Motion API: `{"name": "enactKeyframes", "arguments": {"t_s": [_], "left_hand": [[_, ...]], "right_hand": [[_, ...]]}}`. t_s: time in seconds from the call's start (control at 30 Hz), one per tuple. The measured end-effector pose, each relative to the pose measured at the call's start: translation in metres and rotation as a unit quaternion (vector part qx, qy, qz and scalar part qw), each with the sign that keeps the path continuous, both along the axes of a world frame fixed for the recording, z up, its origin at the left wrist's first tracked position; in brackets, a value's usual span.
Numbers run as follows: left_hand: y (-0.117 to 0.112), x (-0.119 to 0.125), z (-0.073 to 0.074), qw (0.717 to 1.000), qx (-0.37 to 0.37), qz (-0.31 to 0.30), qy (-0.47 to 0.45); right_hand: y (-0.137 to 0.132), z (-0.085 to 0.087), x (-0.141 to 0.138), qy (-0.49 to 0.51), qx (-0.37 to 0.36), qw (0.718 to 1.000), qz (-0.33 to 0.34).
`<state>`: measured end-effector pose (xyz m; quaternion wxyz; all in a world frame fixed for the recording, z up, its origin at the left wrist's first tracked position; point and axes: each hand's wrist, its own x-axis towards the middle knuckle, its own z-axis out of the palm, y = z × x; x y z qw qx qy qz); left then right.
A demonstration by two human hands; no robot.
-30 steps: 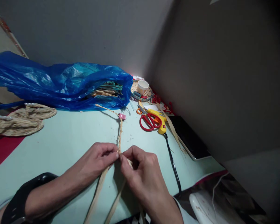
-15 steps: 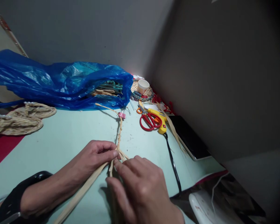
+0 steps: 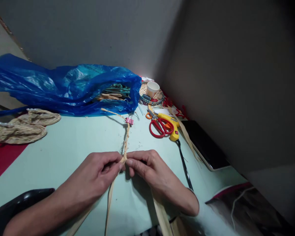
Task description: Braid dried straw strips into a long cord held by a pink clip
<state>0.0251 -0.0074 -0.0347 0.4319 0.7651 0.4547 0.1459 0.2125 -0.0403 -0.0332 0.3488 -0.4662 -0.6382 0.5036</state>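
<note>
A narrow braid of pale dried-fibre strips [image 3: 126, 141] runs down the pale green table sheet from a pink binder clip [image 3: 129, 121]. At its lower end my left hand [image 3: 103, 170] pinches the strands between thumb and forefinger. My right hand [image 3: 149, 167] pinches the same spot from the other side, its fingertips almost meeting the left ones. One loose strip [image 3: 109, 203] hangs down between the hands. Another strip [image 3: 81, 223] passes under my left forearm, and a wider strip [image 3: 161, 213] hangs below my right wrist.
A blue plastic bag [image 3: 71, 85] holding fibre strips lies at the back. Woven soles [image 3: 19, 131] lie at left. Right of the braid are red-handled scissors [image 3: 159, 127], a yellow glue gun [image 3: 173, 132] with a black cord, a dark tablet [image 3: 206, 144] and a basket [image 3: 144, 88] with a paper cup [image 3: 152, 89].
My right hand has moved up and turned, from below the strands to a pinch at the braid's end. A wide strip now hangs under my right wrist. My left hand still pinches there.
</note>
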Motion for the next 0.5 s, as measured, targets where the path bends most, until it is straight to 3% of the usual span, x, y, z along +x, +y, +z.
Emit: {"name": "enactKeyframes", "arguments": {"t_s": [0.1,0.17,0.3,0.5], "left_hand": [[-0.009,0.001,-0.001,0.991,0.114,-0.009,0.070],[-0.014,0.003,-0.002,0.983,0.153,-0.014,0.101],[-0.014,0.005,0.002,0.981,0.147,-0.019,0.128],[-0.010,0.008,0.012,0.986,0.114,-0.010,0.123]], "right_hand": [[-0.003,-0.005,-0.008,0.012,-0.015,0.998,-0.061],[-0.005,-0.008,-0.013,0.013,-0.030,0.994,-0.100],[-0.006,-0.011,-0.019,0.000,-0.028,0.988,-0.149],[-0.008,-0.015,-0.019,-0.034,0.015,0.987,-0.155]]}}
